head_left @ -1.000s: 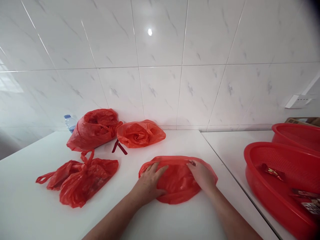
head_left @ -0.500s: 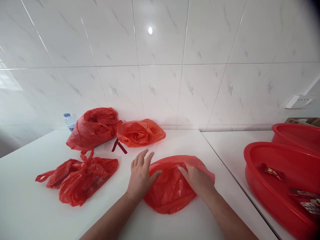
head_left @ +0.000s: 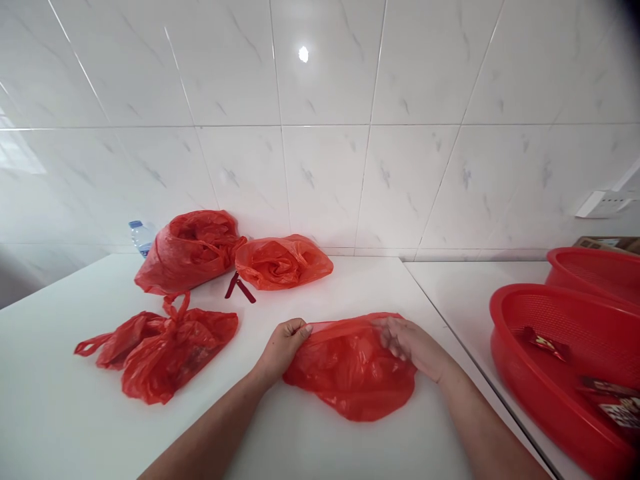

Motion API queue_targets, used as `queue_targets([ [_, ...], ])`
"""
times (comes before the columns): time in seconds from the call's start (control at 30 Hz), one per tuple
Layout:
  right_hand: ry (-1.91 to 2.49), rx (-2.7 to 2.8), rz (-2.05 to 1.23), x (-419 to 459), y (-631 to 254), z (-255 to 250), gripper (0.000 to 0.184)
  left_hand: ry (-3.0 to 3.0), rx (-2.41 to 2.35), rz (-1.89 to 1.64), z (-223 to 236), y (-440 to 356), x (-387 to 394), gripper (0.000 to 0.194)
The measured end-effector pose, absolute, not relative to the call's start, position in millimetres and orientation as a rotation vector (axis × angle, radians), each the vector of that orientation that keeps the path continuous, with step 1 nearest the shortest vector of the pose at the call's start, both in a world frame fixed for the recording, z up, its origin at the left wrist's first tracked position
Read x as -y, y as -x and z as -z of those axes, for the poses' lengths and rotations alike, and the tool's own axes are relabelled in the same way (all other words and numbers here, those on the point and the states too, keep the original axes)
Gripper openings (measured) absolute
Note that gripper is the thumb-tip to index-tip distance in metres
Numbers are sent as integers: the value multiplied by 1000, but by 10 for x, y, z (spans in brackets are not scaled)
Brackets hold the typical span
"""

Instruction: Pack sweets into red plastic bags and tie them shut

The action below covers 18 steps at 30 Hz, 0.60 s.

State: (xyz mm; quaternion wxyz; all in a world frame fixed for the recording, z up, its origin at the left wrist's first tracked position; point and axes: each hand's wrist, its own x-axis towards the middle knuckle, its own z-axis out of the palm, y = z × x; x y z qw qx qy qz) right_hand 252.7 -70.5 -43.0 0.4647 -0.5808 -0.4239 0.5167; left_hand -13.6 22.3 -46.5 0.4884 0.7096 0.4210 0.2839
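Note:
On the white table in front of me lies a thin red plastic bag (head_left: pixel 350 373), its mouth towards the wall and its body bulging towards me. My left hand (head_left: pixel 287 340) is closed, thumb and fingers pinching the bag's left upper edge. At the right upper edge is my right hand (head_left: pixel 413 347), slightly blurred, its fingers loosely apart against the film. Whether those fingertips are inside or outside the bag I cannot tell. What the bag contains, if anything, is hidden by the crumpled plastic.
Left of me lies a tied red bag (head_left: pixel 165 350). Against the tiled wall sit a fuller red bag (head_left: pixel 193 250) and a flatter one (head_left: pixel 285 263), with a dark red folding tool (head_left: pixel 241 288) and a bottle (head_left: pixel 140 237). Red baskets (head_left: pixel 520 293) with wrapped packets stand right.
My left hand has gone from open fingers to a pinch on the bag's edge. My right hand has shifted right and its fingers have spread. The bag's mouth looks flatter.

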Motion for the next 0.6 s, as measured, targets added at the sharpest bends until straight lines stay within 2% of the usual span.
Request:
queue_targets([
  [0.3,1041,828,-1358,693,-2365,410,29,-1700,-1115,-782,489,88,-204,38],
  [0.43,999,531,-1371,578,-2254,481,28,-1674,-1083,-768,437,86,-197,39],
  [0.6,1011,538,-1238,601,-2305,382,31,-1631,-1069,-659,366,122,-215,40],
])
